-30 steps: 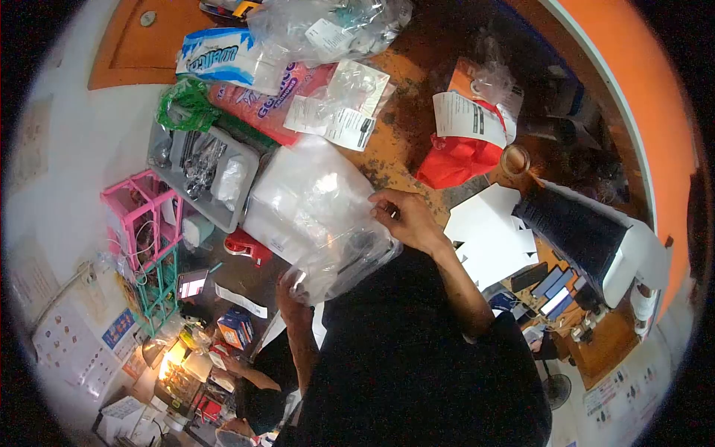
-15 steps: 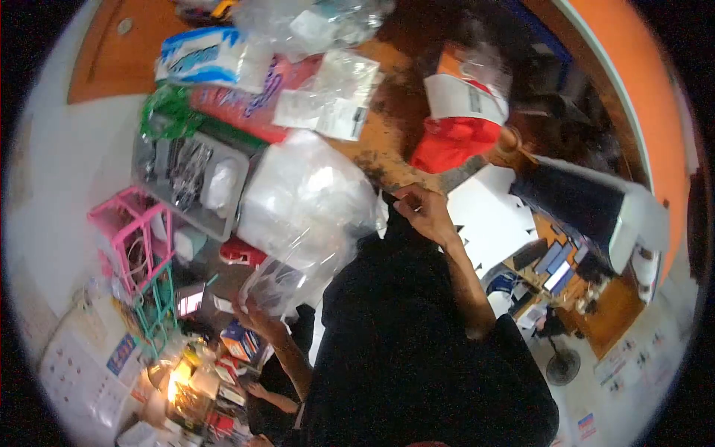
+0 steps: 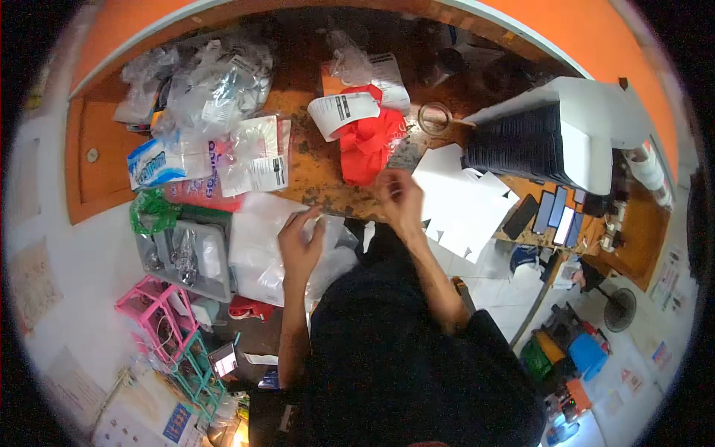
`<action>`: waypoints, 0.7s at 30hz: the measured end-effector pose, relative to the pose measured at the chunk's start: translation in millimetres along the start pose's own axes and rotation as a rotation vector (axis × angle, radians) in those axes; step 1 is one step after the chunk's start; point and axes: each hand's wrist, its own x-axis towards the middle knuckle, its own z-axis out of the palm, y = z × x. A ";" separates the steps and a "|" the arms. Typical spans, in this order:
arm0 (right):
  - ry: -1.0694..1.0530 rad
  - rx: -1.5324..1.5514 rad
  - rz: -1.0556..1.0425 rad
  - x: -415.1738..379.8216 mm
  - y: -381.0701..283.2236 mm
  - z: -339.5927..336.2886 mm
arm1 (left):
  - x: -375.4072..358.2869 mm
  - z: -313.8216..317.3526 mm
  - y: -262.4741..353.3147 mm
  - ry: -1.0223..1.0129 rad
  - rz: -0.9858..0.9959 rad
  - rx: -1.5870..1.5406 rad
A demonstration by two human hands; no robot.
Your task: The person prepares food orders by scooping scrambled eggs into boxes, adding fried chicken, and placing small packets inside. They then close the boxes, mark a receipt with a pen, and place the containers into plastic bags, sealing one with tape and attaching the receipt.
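Note:
My left hand (image 3: pixel 299 249) is over a stack of clear plastic bags (image 3: pixel 255 249) at the table's front edge, fingers apart and slightly bent. My right hand (image 3: pixel 402 200) has its fingers curled together just below a crumpled red bag (image 3: pixel 366 145). What those fingers hold, if anything, I cannot tell. A white printed label (image 3: pixel 344 113) lies across the red bag's upper left. Behind it is another clear-wrapped package with a printed sheet (image 3: pixel 389 78). White cut sheets (image 3: pixel 462 197) lie right of my right hand.
Left stand a grey bin (image 3: pixel 223 264) with plastic-wrapped items, a blue-and-white pack (image 3: pixel 158 162) and a heap of clear packaging (image 3: pixel 216 82). A tape roll (image 3: pixel 434 117) sits near a white box of dark flat pieces (image 3: pixel 514 145). Phones (image 3: pixel 555 208) lie at the right.
My view has turned back toward the table. My left hand has come up from the lower left onto the plastic bags, which now lie flatter. My right hand is closer to the red bag.

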 end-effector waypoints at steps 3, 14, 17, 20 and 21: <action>0.214 -0.076 -0.098 16.1 -25.5 -25.7 | 46.8 30.8 -11.8 0.084 0.025 -0.065; 0.018 -0.224 -0.318 90.6 -27.8 20.9 | 183.2 33.9 -26.8 -0.092 -0.248 -0.573; -0.165 0.028 -0.249 104.3 4.0 -2.8 | 152.3 34.4 -11.6 -0.193 -0.117 -0.569; -0.348 0.025 -0.071 113.9 -10.4 -34.5 | 125.4 41.0 -8.6 -0.166 -0.207 -0.573; -0.389 0.021 -0.065 115.5 -11.0 -40.7 | 119.7 42.7 -8.2 -0.194 -0.218 -0.580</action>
